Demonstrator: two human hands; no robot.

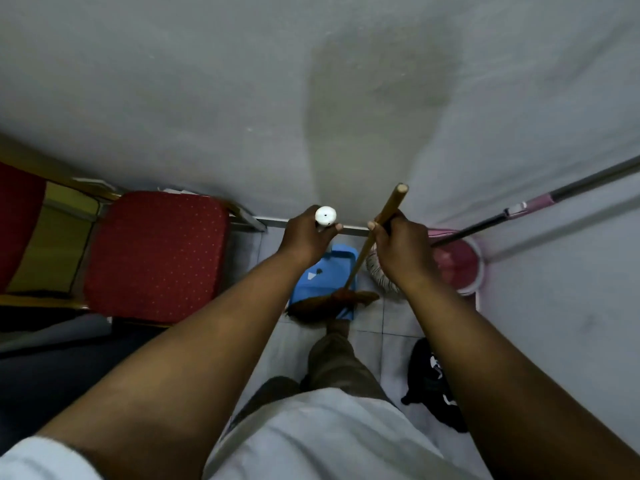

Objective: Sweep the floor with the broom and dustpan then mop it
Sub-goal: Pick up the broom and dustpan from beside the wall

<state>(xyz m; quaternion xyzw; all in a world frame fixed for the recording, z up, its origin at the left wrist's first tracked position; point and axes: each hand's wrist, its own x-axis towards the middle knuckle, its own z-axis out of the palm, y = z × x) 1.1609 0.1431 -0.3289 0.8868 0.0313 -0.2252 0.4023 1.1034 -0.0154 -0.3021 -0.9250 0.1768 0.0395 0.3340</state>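
My left hand [304, 237] has its fingers clenched round the white-capped handle of the blue dustpan [325, 271], my right hand [401, 247] grasps the wooden broom [377, 223] stick. No writing is legible anywhere. Broom bristles rest at the dustpan's lip on the tiled floor [388, 323], hemmed between the red chair [156, 254] and the pink mop bucket [460, 265] by the wall [207, 98].

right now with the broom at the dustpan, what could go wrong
1. The broom bristles spread past the mouth of the blue dustpan, so dirt could slip around it onto the floor.
2. The mop and pink bucket sit close beside the right hand; a wide stroke might knock them.
3. The left hand steadies the dustpan only by its white handle top, so it might shift.
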